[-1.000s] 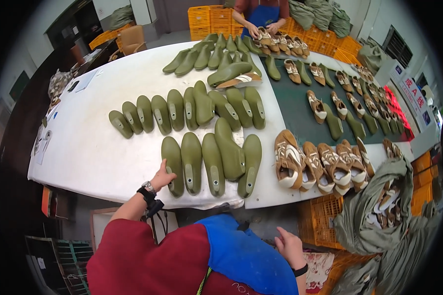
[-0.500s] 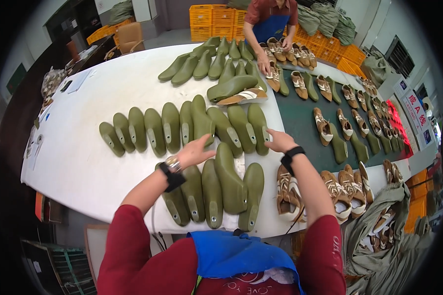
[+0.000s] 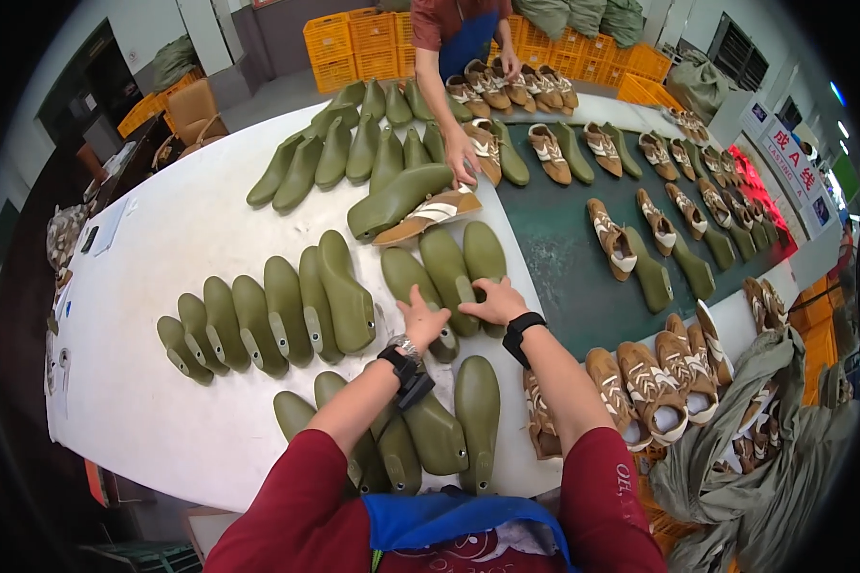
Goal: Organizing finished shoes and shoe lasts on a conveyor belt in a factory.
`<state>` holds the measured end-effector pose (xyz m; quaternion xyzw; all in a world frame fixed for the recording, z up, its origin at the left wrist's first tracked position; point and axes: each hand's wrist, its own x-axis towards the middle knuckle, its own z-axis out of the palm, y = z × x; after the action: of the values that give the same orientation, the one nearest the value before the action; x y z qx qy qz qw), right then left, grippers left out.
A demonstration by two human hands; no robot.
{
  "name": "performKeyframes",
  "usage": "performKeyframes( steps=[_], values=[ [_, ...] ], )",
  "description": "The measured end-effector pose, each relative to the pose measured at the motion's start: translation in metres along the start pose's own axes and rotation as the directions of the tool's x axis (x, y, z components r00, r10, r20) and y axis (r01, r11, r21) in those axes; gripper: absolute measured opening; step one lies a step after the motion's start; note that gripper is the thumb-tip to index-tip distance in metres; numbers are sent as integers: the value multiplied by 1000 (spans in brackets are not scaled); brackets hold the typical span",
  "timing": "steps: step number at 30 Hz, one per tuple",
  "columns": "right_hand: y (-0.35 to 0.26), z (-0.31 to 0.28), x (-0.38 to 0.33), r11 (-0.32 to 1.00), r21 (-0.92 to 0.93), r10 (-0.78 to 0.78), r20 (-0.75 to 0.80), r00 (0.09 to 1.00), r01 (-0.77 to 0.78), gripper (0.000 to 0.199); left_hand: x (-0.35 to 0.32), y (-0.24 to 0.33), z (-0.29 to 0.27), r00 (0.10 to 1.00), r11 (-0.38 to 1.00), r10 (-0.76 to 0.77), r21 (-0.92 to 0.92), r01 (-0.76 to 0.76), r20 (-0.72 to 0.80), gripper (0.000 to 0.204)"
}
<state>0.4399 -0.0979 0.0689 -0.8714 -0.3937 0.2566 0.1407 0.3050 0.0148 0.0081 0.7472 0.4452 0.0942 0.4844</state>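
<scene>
My left hand [image 3: 423, 320] has its fingers spread beside the heel end of a green shoe last [image 3: 403, 272], the leftmost of a group of three. At the right of that group, my right hand [image 3: 497, 304] reaches over the heel end of another last [image 3: 484, 250], fingers apart. Between them lies the middle last [image 3: 443, 263], its lower end close to both hands. Whether the fingertips press on the lasts I cannot tell. Below my forearms is a nearer row of lasts [image 3: 476, 411], partly hidden by my left arm.
More lasts stand in a row [image 3: 282, 296] at left and a cluster [image 3: 363, 148] behind. A brown-and-white shoe [image 3: 430, 215] leans on a last lying sideways. A co-worker's hand [image 3: 462, 158] is beside it. Shoes and lasts cover the green mat [image 3: 554, 277]; more shoes [image 3: 652, 387] stand nearer.
My left hand has moved right, to the group of three lasts. The gap between that group and the left row is wider. The co-worker's hand has moved nearer the leaning shoe. The view has shifted.
</scene>
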Motion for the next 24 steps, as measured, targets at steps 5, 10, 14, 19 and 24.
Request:
performKeyframes(
  steps=[5,10,14,19,24],
  values=[
    [20,-14,3,998,-56,20,-124,992,-28,62,9,10,33,997,998,64,23,-65,41,99],
    [57,-18,-2,994,16,110,-198,974,-109,61,16,20,15,909,964,258,-29,-263,326,94],
    [61,-16,-4,981,-52,173,-191,966,-186,60,5,16,-79,938,721,343,629,-292,42,82],
    [41,-18,-4,979,-65,184,-142,973,-195,57,8,-45,-157,940,789,202,615,10,-274,85],
    [37,-19,-6,981,-45,181,-155,971,-190,56,28,-108,-192,940,996,-84,-32,78,-330,61]
  ],
)
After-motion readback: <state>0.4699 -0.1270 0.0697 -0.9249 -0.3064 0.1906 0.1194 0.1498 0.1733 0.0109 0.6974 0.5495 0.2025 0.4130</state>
